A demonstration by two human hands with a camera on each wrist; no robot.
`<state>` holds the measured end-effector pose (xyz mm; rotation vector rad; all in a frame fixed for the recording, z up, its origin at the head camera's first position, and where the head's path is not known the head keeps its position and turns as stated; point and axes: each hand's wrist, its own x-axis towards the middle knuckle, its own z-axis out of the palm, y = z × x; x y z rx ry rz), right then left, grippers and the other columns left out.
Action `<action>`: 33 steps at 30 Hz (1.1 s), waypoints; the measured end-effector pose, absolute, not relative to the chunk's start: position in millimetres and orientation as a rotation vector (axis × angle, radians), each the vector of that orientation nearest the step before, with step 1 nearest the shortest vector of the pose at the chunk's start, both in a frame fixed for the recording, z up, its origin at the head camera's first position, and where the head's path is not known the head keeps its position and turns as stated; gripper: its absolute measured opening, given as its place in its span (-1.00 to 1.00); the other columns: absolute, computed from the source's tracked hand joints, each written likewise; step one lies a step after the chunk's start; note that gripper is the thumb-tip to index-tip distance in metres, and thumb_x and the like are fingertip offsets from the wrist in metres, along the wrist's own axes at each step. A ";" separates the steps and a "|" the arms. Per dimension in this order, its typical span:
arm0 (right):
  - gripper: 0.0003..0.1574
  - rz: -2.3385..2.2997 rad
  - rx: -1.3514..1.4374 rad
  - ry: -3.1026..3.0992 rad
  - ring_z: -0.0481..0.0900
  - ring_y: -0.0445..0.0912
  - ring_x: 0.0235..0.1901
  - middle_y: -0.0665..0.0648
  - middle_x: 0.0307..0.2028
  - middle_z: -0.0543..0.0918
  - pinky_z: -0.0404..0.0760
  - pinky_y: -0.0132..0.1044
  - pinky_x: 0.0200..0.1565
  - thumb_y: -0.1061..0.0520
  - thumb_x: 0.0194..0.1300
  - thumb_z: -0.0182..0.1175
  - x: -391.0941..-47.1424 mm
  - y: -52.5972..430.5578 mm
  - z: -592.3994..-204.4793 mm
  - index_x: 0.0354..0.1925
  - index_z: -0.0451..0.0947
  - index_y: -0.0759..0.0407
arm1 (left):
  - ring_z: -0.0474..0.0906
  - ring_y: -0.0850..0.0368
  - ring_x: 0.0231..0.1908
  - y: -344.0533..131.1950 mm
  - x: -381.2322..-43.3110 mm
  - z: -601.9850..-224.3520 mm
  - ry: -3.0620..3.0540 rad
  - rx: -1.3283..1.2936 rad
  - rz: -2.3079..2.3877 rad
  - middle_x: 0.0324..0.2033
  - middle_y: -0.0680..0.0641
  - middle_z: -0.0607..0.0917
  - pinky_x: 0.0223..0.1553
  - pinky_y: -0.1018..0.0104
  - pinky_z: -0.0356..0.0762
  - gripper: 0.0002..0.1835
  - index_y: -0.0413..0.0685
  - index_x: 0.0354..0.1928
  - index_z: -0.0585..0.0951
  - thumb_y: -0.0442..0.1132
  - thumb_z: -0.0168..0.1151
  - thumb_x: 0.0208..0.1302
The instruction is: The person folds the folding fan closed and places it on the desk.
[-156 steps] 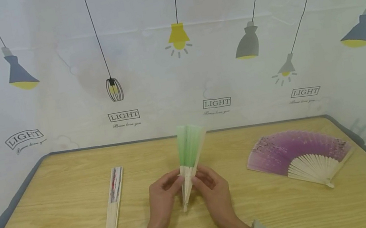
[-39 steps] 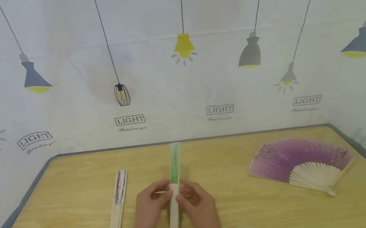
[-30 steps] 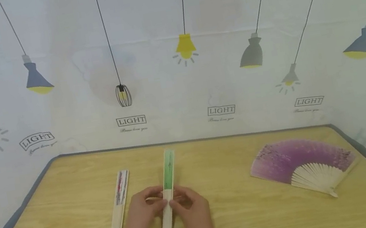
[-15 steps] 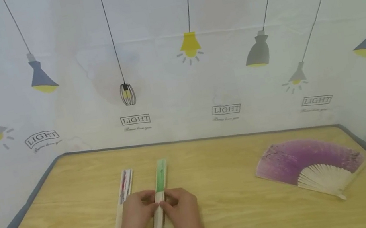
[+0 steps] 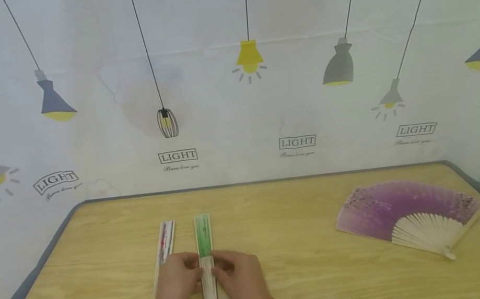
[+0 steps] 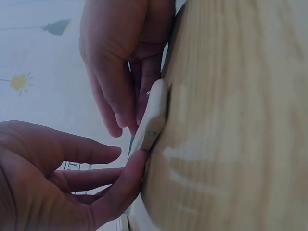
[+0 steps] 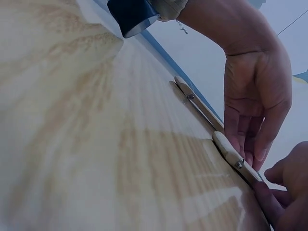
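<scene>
A folded hand fan with a green leaf and pale ribs [image 5: 204,235] lies lengthwise on the table between my two hands. My left hand [image 5: 173,282] grips its left edge near the middle, fingertips and thumb at the side. From the other side, the right hand [image 5: 244,278] holds the right edge with thumb and fingers. The fan's riveted end [image 6: 155,108] shows close over the wood in the left wrist view. Left of it lies a second folded fan, white with red and dark print [image 5: 166,240], its lower part hidden behind my left hand and wrist.
A spread purple fan with blossom print [image 5: 410,197] lies at the right of the wooden table [image 5: 285,247]. Behind the table's dark rear edge stands a white wall covering [image 5: 207,70] printed with lamps. A dark wrist device [image 7: 132,17] shows at the left wrist.
The green fan, partly spread at first, has been folded, lowered to the table and moved left beside the white one. Lately it has turned straighter. The purple fan stays spread.
</scene>
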<state>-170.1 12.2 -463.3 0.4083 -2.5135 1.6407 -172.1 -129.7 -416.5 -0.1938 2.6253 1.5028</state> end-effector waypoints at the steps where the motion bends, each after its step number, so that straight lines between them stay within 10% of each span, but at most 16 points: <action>1: -0.59 1.653 0.417 -2.520 0.59 -0.33 -0.36 0.02 -0.28 0.72 0.62 -0.53 -0.35 0.31 0.19 0.29 -169.7 12.6 -463.4 0.04 0.60 0.20 | 0.60 0.11 -0.47 -130.3 -172.1 -415.6 2.614 -0.208 1.492 -0.30 -0.24 0.63 -0.50 0.32 0.70 -0.61 -0.59 0.01 0.49 -0.59 0.18 0.08; 11: -0.64 1.737 0.508 -2.490 0.56 -0.16 0.03 0.06 -0.01 0.65 0.57 -0.34 0.07 0.25 0.32 0.18 -163.4 11.5 -460.2 0.08 0.56 0.20 | 0.62 0.09 -0.42 -140.5 -171.2 -407.5 2.531 -0.230 1.481 -0.28 -0.23 0.65 -0.47 0.27 0.71 -0.63 -0.56 0.03 0.49 -0.56 0.17 0.15; 33: -0.75 2.042 0.481 -2.381 0.68 -0.23 -0.36 0.14 -0.24 0.70 0.68 -0.46 -0.28 0.28 0.38 0.09 -159.8 8.3 -460.4 -0.02 0.60 0.28 | 0.62 0.05 -0.41 -146.2 -170.9 -408.3 2.546 -0.210 1.436 -0.28 -0.24 0.63 -0.49 0.26 0.71 -0.61 -0.58 0.03 0.48 -0.52 0.24 0.15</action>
